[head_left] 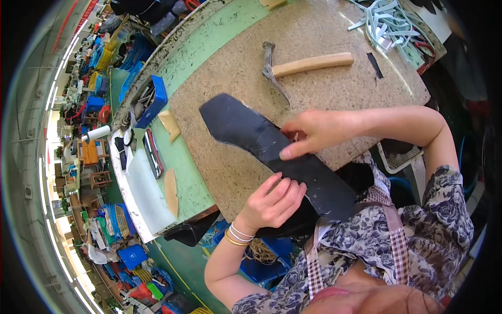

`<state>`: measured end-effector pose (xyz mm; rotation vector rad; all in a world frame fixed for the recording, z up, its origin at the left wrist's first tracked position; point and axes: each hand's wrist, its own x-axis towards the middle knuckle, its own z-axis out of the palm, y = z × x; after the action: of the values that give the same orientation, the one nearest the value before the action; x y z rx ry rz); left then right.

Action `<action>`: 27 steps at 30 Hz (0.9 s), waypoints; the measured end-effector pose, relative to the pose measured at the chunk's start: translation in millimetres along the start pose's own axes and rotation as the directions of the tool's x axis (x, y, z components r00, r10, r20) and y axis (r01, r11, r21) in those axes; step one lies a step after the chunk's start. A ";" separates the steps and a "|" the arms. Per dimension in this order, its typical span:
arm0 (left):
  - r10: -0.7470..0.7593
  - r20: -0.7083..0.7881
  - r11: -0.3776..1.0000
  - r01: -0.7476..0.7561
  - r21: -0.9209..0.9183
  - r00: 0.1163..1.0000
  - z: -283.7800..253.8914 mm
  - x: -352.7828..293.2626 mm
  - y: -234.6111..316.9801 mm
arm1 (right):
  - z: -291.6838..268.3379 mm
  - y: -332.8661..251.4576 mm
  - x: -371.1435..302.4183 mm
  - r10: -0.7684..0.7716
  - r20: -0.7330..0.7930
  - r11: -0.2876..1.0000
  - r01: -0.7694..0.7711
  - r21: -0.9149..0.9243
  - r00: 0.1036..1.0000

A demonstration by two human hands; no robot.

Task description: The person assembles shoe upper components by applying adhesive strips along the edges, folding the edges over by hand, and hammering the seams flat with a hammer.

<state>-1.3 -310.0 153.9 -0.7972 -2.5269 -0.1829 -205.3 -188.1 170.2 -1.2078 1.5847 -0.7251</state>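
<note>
A long, flat black leather-like piece (256, 133) with curved edges lies slantwise over the speckled board (230, 188), its near end reaching past the board's edge toward my lap. My left hand (274, 201), with bangles at the wrist, has its fingers curled on the piece's left edge; its thumb is hidden. On the opposite edge my right hand (308, 133) grips the piece, thumb on top and fingers at the rim. Beyond my right hand rests a hammer (314, 64) with a wooden handle and a narrow, curved metal head; neither hand touches it.
Light blue strips (384, 23) are heaped at the far right, near a small black scrap (375, 65). To the left are a blue box (151, 102) of tools, tan pieces (171, 191) and a pale sheet (144, 183). A blue crate (266, 261) stands below the table.
</note>
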 end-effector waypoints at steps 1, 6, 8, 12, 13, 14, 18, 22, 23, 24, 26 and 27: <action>-0.049 -0.029 0.999 0.049 -0.007 0.998 5.7 -5.2 2.4 | 7.2 2.9 2.8 -0.189 -0.049 0.977 0.183 -0.111 0.981; -0.162 -0.053 0.984 0.158 -0.084 0.985 15.8 -5.4 10.5 | 24.1 12.5 5.5 -0.283 -0.298 0.959 0.266 -0.098 0.911; -0.238 -0.092 0.968 0.228 -0.107 0.967 17.8 -7.1 12.0 | 14.4 30.1 19.2 0.015 -0.297 0.998 0.006 0.067 0.955; -0.188 -0.029 0.974 0.183 -0.134 0.982 11.6 1.4 9.0 | 23.3 37.9 11.0 -0.177 -0.392 0.984 0.162 -0.070 0.903; -0.241 -0.069 0.966 0.232 -0.117 0.968 9.4 -2.5 2.1 | 21.3 39.6 10.6 -0.173 -0.400 0.985 0.157 -0.073 0.900; -0.292 -0.109 0.954 0.281 -0.103 0.950 7.9 -6.9 -5.2 | 18.4 41.8 10.8 -0.151 -0.373 0.989 0.139 -0.057 0.916; -0.523 -0.199 0.851 0.495 -0.173 0.829 7.8 -5.8 -38.0 | 11.7 39.4 6.2 -0.090 -0.303 0.996 0.078 -0.054 0.949; -0.390 -0.158 0.906 0.347 -0.244 0.907 18.0 -5.5 -52.7 | 11.4 40.5 7.6 0.033 -0.266 0.999 -0.023 0.040 0.963; -0.372 -0.170 0.915 0.329 -0.235 0.912 17.7 -2.5 -53.9 | 13.4 39.6 6.2 0.103 -0.274 0.965 -0.029 0.261 0.956; -0.365 -0.165 0.915 0.321 -0.245 0.916 18.8 1.7 -54.5 | 15.3 38.7 4.8 0.171 -0.267 0.882 -0.026 0.470 0.948; -0.283 -0.117 0.934 0.246 -0.260 0.952 18.3 6.5 -55.1 | 13.7 23.3 -0.6 0.178 -0.178 0.820 -0.046 0.571 0.968; -0.247 -0.139 0.941 0.203 -0.272 0.959 21.0 7.1 -55.8 | 13.1 18.5 -1.6 0.170 -0.086 0.752 -0.073 0.655 0.982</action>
<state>-46.7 -346.8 139.8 -0.5528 -2.4537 -0.6381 -199.6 -179.3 150.0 -0.5359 1.3246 -1.1749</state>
